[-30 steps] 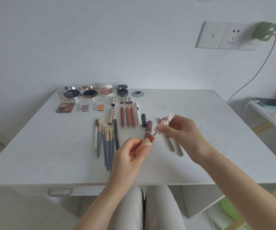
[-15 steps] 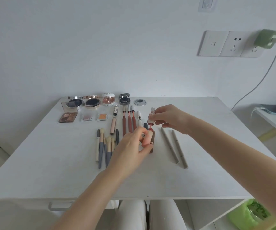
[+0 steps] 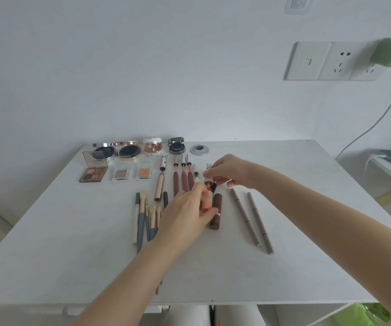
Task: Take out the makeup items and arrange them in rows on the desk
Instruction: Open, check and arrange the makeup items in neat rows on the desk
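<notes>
White and matte, the worktop (image 3: pixel 72 255) carries makeup laid out in rows, and two bare forearms reach over its near edge. Nearest, the left hand (image 3: pixel 185 215) hovers above the middle of the layout with its fingers (image 3: pixel 205 203) curled round a pale lip-gloss tube (image 3: pixel 209 197), gripping it just over the surface. A ring shows on one finger beside a brown lipstick (image 3: pixel 215 211) that lies flat just right of the hand. To the left, a bundle of grey-handled brushes (image 3: pixel 145 222) lies side by side, partly hidden by the left wrist. To the right, two slim grey pencils (image 3: pixel 252 220) lie parallel, well apart from the hands.

A little farther, the right hand (image 3: pixel 231 170) pinches a white wand cap (image 3: pixel 208 169); its red-tipped applicator seems to meet the tube's mouth, though the blur makes this hard to confirm. Beyond the hands lies a row of uncapped lip products: a pink tube (image 3: pixel 159 188), three reddish-brown sticks (image 3: pixel 183 181) and a white one (image 3: pixel 196 174).

Farther left sit an open eyeshadow palette (image 3: pixel 93 174) and two small single shadows (image 3: pixel 132 174). Along the far edge stand four open round compacts (image 3: pixel 140 148), with a grey cable grommet (image 3: pixel 199 149) set in the worktop beside them.
</notes>
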